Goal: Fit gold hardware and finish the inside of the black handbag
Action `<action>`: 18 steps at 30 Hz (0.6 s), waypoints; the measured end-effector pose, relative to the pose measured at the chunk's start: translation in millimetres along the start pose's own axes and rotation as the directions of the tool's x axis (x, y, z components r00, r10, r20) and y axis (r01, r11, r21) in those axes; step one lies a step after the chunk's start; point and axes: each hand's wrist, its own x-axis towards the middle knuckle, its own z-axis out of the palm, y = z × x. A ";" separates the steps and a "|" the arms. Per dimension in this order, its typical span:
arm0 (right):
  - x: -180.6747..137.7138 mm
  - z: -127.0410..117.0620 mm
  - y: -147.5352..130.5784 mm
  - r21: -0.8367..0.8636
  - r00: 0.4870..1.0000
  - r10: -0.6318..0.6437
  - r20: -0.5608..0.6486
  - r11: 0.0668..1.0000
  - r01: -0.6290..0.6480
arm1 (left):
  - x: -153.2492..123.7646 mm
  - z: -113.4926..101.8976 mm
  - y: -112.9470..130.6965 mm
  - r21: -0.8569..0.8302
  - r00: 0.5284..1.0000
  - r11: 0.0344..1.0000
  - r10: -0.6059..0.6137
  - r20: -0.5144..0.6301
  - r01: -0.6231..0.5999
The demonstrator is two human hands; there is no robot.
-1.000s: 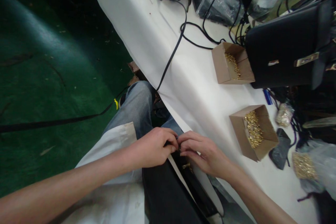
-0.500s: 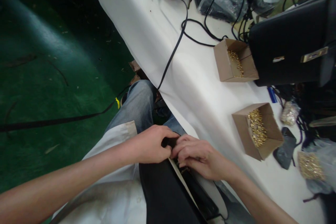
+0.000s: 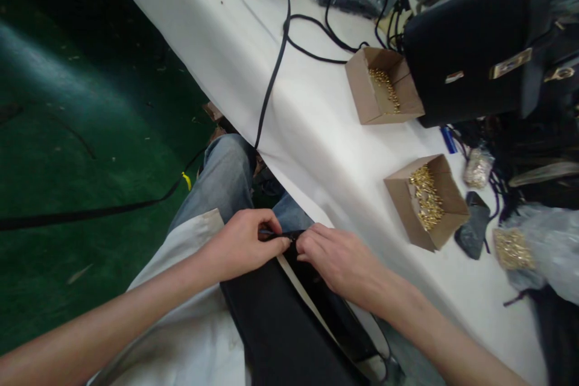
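A black bag (image 3: 280, 319) with a pale-edged opening lies across my lap, over a white apron. My left hand (image 3: 248, 241) pinches the far end of its rim between thumb and fingers. Right beside it, the curled fingertips of my right hand (image 3: 332, 256) press together at the same rim. Whatever sits between those right fingertips is too small and covered to make out. The dark inside of the bag shows below my right hand. Closest to that hand on the table is a cardboard box (image 3: 400, 208) holding small gold metal fasteners (image 3: 426, 198).
Another cardboard box (image 3: 359, 87) with gold pieces stands farther back, against a black bag with metal clasps (image 3: 470, 48). A black cable (image 3: 274, 81) runs over the white table edge (image 3: 181, 54). Plastic bags of small parts (image 3: 513, 248) lie at the right.
The camera view has shifted, so the table items appear farther left and higher. My right fingers are drawn closer together at the rim, and my left thumb now lies along it.
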 end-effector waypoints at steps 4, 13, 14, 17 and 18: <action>-6.3 7.8 -16.4 -0.011 0.996 0.086 -0.009 0.996 -0.086 | -0.5 -3.6 12.5 0.083 0.998 0.995 0.051 0.040 -0.054; -20.2 -1.5 -17.4 0.347 0.969 0.227 0.099 0.905 -0.248 | 21.4 -2.4 -1.7 -0.082 0.990 0.993 -0.077 0.121 0.087; -21.6 -4.2 -16.7 0.376 0.963 0.237 0.126 0.887 -0.267 | 22.4 -0.5 -2.7 -0.091 0.990 0.992 -0.072 0.122 0.084; -24.4 -8.9 -15.4 0.385 0.953 0.233 0.191 0.876 -0.291 | 22.1 4.3 -4.8 -0.120 0.991 0.990 -0.053 0.124 0.068; -24.8 -8.6 -15.3 0.363 0.953 0.233 0.195 0.886 -0.290 | 21.3 5.4 -5.7 -0.136 0.991 0.988 -0.055 0.122 0.072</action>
